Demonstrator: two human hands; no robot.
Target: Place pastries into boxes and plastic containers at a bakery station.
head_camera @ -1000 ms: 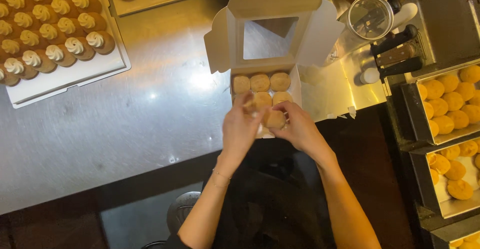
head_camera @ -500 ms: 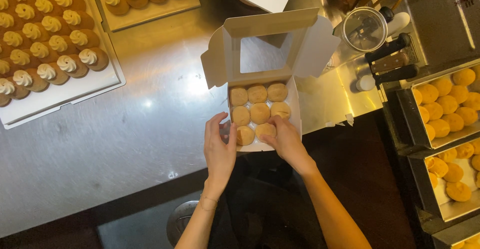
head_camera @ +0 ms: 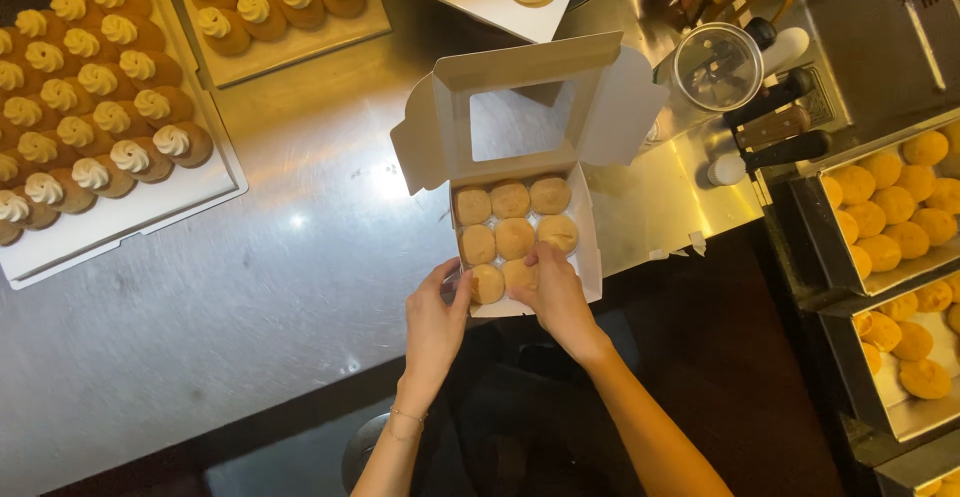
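Note:
An open white pastry box (head_camera: 588,247) with a windowed lid stands near the front edge of the steel counter (head_camera: 250,297). Several round golden puffs (head_camera: 514,238) fill it in rows. My left hand (head_camera: 437,325) rests against the box's near left corner, fingers along its side. My right hand (head_camera: 553,292) lies over the near right part of the box, fingertips on a puff in the front row; whether it grips that puff is hidden.
A white tray of cream-topped pastries (head_camera: 90,127) sits at the far left, another tray (head_camera: 275,12) behind it. Metal pans of plain puffs (head_camera: 900,217) stand at the right. A round strainer (head_camera: 717,65) and dark-handled tools (head_camera: 775,127) lie behind the box.
Both hands have moved down from the box's middle to its near edge; the left hand now rests outside the near left corner. More puffs show in the box.

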